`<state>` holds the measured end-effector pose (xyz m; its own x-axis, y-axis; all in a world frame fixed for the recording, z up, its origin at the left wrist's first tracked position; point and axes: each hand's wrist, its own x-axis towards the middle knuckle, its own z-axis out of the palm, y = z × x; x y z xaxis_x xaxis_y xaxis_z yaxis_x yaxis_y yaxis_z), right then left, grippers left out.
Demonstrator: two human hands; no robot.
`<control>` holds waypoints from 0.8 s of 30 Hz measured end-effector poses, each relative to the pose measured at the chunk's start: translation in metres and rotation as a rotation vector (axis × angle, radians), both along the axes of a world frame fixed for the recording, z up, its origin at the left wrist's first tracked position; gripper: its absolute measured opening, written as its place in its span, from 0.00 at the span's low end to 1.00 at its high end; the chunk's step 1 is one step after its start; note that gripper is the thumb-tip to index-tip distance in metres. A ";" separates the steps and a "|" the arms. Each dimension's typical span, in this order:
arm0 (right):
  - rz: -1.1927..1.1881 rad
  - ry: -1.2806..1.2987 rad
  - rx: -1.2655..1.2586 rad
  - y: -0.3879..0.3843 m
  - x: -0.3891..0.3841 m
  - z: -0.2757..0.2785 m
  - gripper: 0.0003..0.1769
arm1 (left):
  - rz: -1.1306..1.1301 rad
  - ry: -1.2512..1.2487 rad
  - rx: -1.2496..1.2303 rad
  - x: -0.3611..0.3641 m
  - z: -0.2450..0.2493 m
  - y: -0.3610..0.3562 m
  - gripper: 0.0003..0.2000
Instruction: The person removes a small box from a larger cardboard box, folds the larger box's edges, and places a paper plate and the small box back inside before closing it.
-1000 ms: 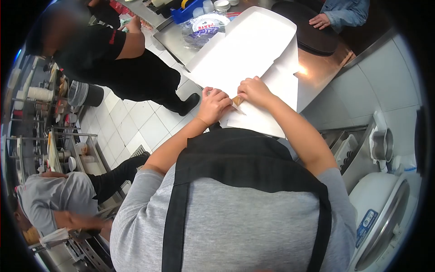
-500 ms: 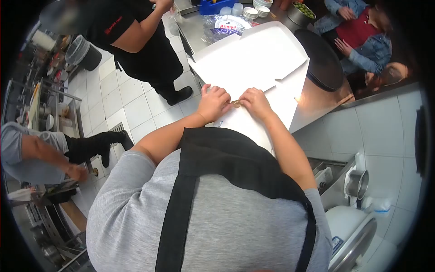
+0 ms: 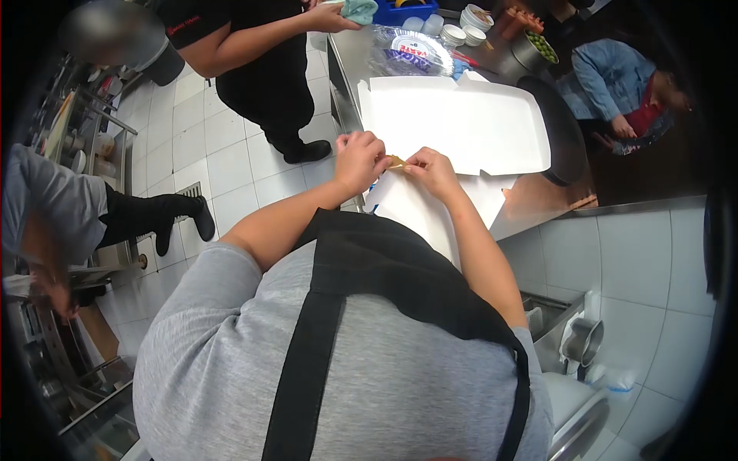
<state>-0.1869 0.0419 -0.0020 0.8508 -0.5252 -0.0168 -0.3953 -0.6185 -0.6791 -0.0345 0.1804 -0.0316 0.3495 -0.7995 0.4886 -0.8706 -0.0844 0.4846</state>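
My left hand [image 3: 359, 159] and my right hand [image 3: 432, 169] meet over the near part of a large flat white cardboard box [image 3: 461, 123] that lies unfolded on the steel counter [image 3: 538, 201]. Both hands pinch a small brown strip [image 3: 396, 161] between their fingertips, just above the box's near flap [image 3: 415, 207]. What the strip is cannot be made out. My grey shirt and black apron fill the lower half of the view.
A co-worker in black [image 3: 254, 69] stands at the counter's left end, a hand on a teal cloth [image 3: 359, 11]. A pack of paper plates [image 3: 407, 52], small white bowls [image 3: 467, 32], a black round griddle [image 3: 565, 131] and a seated person in denim [image 3: 615, 84] lie beyond. Another person [image 3: 46, 215] bends at left shelves.
The view has swung, so the box and counter now sit further right. My hands stay together on the brown strip and have lifted slightly. The co-worker's hand now rests on the cloth.
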 end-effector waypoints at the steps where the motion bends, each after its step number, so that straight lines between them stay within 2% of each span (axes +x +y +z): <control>1: -0.024 -0.003 0.015 0.000 0.001 0.001 0.07 | -0.044 -0.072 -0.015 0.001 0.006 0.000 0.09; 5: -0.097 -0.017 0.008 0.001 0.005 -0.001 0.06 | -0.243 -0.181 -0.005 0.006 0.004 -0.006 0.06; 12: -0.158 -0.073 0.067 0.003 0.010 -0.003 0.10 | -0.292 -0.375 0.087 0.009 0.016 -0.017 0.04; 15: -0.091 -0.183 -0.066 0.008 0.011 0.000 0.11 | -0.326 -0.408 0.150 0.008 0.029 -0.022 0.04; 17: -0.063 -0.165 -0.192 0.010 0.009 0.003 0.09 | -0.333 -0.440 0.161 0.009 0.032 -0.025 0.04; 21: 0.156 0.025 -0.452 0.005 -0.011 0.009 0.06 | -0.301 -0.274 0.118 0.014 0.043 -0.020 0.05; 24: 0.249 -0.005 -0.566 0.023 -0.051 0.038 0.04 | -0.303 -0.114 -0.049 0.034 0.047 -0.021 0.14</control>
